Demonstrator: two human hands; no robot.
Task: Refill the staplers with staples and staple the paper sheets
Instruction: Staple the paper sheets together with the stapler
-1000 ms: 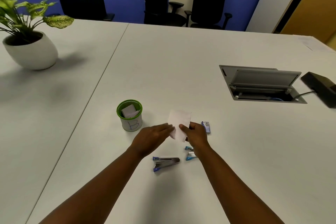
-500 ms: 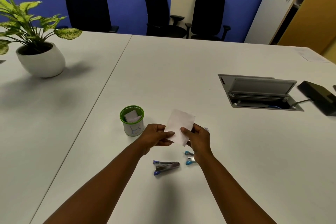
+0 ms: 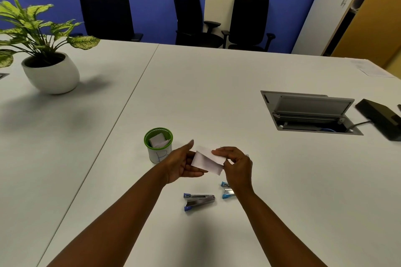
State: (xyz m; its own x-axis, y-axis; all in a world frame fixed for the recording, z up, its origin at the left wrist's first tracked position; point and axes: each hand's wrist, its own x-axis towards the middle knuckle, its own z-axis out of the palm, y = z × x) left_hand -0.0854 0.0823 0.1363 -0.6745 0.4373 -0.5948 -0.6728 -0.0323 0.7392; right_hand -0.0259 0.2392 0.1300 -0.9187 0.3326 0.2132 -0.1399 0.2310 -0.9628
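Observation:
A small white paper sheet [image 3: 207, 161] is held above the table between both hands. My right hand [image 3: 237, 166] pinches its upper right edge with thumb and fingers. My left hand [image 3: 181, 163] supports its left end, palm turned up, fingers spread and thumb under the sheet. Below the hands a metal stapler with blue ends [image 3: 198, 200] lies on the table with its top swung apart. A second, light-blue stapler [image 3: 227, 191] lies just right of it, partly hidden by my right wrist.
A green-rimmed white cup [image 3: 158, 147] holding folded paper sheets stands left of my hands. A potted plant [image 3: 48, 67] sits far left. An open cable box [image 3: 308, 112] and a black device [image 3: 382, 118] are at right. Papers [image 3: 371, 68] lie far right; chairs stand behind.
The sheet has been turned from upright to lying sideways and lifted a little. My left hand has opened under it, and the camera has tilted up.

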